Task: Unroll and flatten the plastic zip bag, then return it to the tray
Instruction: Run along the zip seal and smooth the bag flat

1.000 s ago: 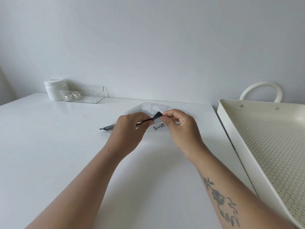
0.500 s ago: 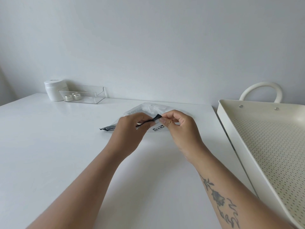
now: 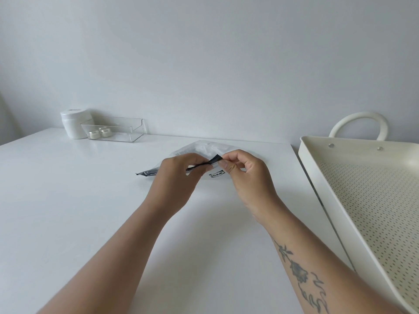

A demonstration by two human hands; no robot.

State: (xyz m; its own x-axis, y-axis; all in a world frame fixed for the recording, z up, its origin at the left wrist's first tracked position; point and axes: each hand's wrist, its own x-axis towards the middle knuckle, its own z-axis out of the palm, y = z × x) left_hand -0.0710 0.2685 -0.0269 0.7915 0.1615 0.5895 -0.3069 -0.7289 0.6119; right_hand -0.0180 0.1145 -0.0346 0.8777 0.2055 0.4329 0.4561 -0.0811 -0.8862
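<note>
zip bag (image 3: 199,152) pinched between both hands

white jar (image 3: 76,123), clear organizer (image 3: 115,130) on table (image 3: 68,200)

Two hands, left (image 3: 179,177) and right (image 3: 246,177); one plastic zip bag (image 3: 199,150) pinched between them; one perforated tray (image 3: 374,200) right of the right hand; one white jar (image 3: 73,124), one clear box (image 3: 115,130) and two small pots (image 3: 99,132) beyond the left hand.
</note>
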